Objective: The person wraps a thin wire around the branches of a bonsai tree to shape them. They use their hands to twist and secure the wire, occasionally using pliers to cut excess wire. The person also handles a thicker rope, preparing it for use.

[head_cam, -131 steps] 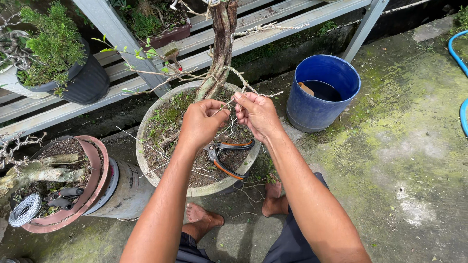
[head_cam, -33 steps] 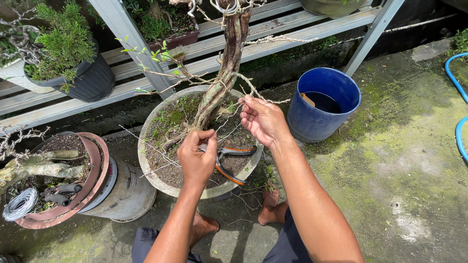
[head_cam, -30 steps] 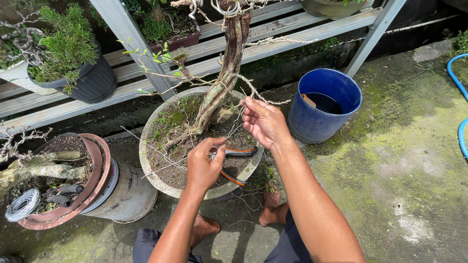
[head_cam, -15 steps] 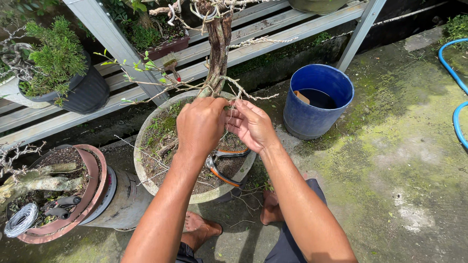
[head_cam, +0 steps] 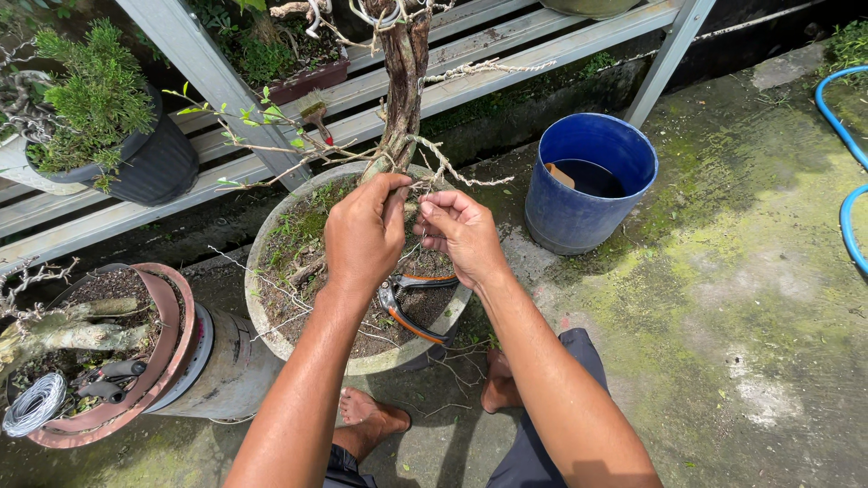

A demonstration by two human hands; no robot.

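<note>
- Your left hand [head_cam: 363, 237] is up at the bottom of the little tree's trunk [head_cam: 404, 81]. Its fingers are curled in and pinch something thin there, a twig or a wire. It is too small to tell which.
- Your right hand [head_cam: 463, 235] is just beside your left hand. Its thumb and fingers are pinched together on the same thin bit near the trunk.
- The two hands are almost touching each other, over the round grey pot [head_cam: 262, 316].
- The trunk stands up in the soil of that pot and leans a little. Thin bare branches [head_cam: 470, 70] with wire wound on them stick out to the right, and a twig with small green leaves [head_cam: 244, 122] sticks out to the left.
- A pair of cutters [head_cam: 411, 307] with orange and black handles lies on the soil, just under your hands. No hand touches it.
- A blue bucket [head_cam: 588, 185] stands on the ground to the right of the pot.
- A reddish pot [head_cam: 172, 325] with a thick stump is on the left. A coil of silver wire [head_cam: 34, 405] and a black tool [head_cam: 108, 380] lie in it.
- A dark pot with a bushy green plant [head_cam: 95, 99] sits on the metal rack [head_cam: 190, 54] at the back.
- Your bare feet [head_cam: 371, 420] stand on the mossy floor below the grey pot.
- A blue hose [head_cam: 845, 163] curls at the right edge.
</note>
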